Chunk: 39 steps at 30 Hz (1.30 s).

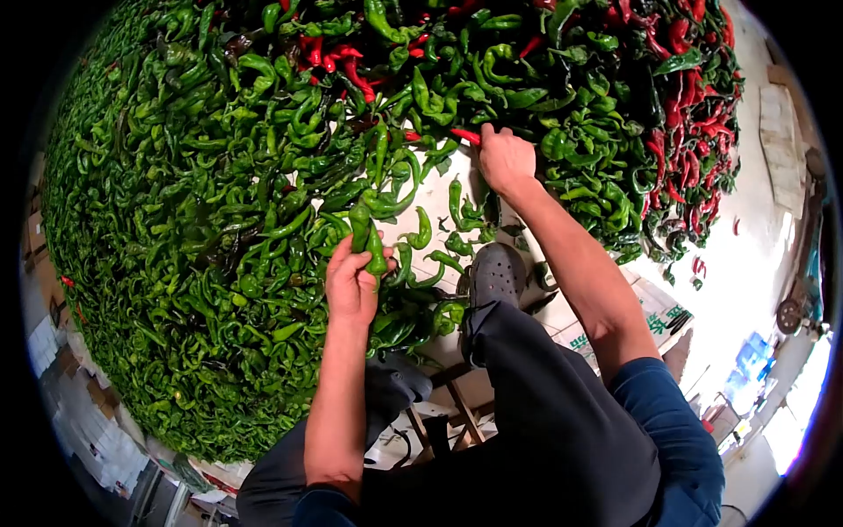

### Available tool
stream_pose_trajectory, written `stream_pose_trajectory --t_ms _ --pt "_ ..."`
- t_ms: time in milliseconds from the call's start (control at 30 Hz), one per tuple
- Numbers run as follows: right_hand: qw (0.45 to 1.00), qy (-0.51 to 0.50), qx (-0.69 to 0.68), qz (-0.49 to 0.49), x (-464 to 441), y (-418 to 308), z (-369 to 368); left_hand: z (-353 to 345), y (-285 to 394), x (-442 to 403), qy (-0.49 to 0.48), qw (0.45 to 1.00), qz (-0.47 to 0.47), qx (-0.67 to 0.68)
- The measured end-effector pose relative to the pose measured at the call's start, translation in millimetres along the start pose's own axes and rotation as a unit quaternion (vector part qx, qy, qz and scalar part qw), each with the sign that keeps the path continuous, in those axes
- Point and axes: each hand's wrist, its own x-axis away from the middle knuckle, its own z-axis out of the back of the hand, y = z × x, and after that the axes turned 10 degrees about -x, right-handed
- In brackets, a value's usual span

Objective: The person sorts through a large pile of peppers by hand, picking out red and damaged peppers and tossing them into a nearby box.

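My left hand (351, 285) is closed around green chili peppers (360, 226), at least two, with their ends sticking up past the fingers. Over to the right, my right hand (507, 161) pinches a red chili pepper (465, 137), which points left from the fingertips. Between the hands, loose green peppers (423, 230) lie scattered on a pale patch of floor (430, 206). A large heap of green peppers (193, 237) spreads beside and beyond my left hand. Some red peppers (338, 60) lie among the green ones at the top.
A pile of red peppers (694, 145) mixed with green lies at the far right. My shoe (497, 274) stands close to the loose peppers. Printed cardboard (659, 312) lies on the floor beyond my right arm. Part of a wooden stool (461, 404) shows below me.
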Motion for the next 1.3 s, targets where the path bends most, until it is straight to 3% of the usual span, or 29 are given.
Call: stream_pose_trajectory --t_ms 100,200,233,333,500,667,800,867,1033,1233,1300 --pt "0.998 0.021 -0.027 -0.045 9.0 -5.2 -6.4 -7.6 1.1 -2.6 -0.005 1.0 -0.006 0.018" --pt "0.994 -0.007 -0.102 -0.05 36.8 -1.8 -11.1 -13.2 2.6 -3.2 -0.011 1.0 -0.009 0.014" --pt "0.982 -0.056 -0.163 -0.081 45.7 0.5 -11.1 -13.3 1.6 -4.2 -0.018 1.0 -0.004 0.021" --pt "0.977 -0.084 -0.173 -0.096 70.7 10.4 -12.2 -14.0 -0.4 -6.3 -0.012 1.0 0.009 0.018" --pt "0.967 0.044 -0.248 0.022 85.3 10.6 -5.0 -12.7 -8.1 -9.4 -0.017 0.999 0.017 0.023" --pt "0.941 0.027 -0.26 0.216 30.2 -60.1 17.4 -9.9 -9.2 -9.7 -0.012 1.0 0.005 0.015" --pt "0.927 -0.041 -0.124 0.351 -35.3 -117.2 6.8 -7.8 1.8 -0.4 0.011 0.999 0.01 0.029" --pt "0.947 -0.144 0.005 0.286 -49.9 -138.7 5.4 -3.5 6.6 2.7 0.02 0.998 0.007 0.051" --pt "0.935 -0.276 0.082 0.206 -41.7 -151.4 17.1 8.8 16.0 4.2 -0.003 0.99 0.014 0.137" --pt "0.949 -0.205 0.1 0.217 3.8 -100.4 2.8 21.0 10.8 -2.1 -0.025 0.985 0.013 0.171" --pt "0.969 -0.162 0.036 0.186 5.0 -85.1 6.8 24.3 8.6 -3.4 -0.03 0.982 0.018 0.185"
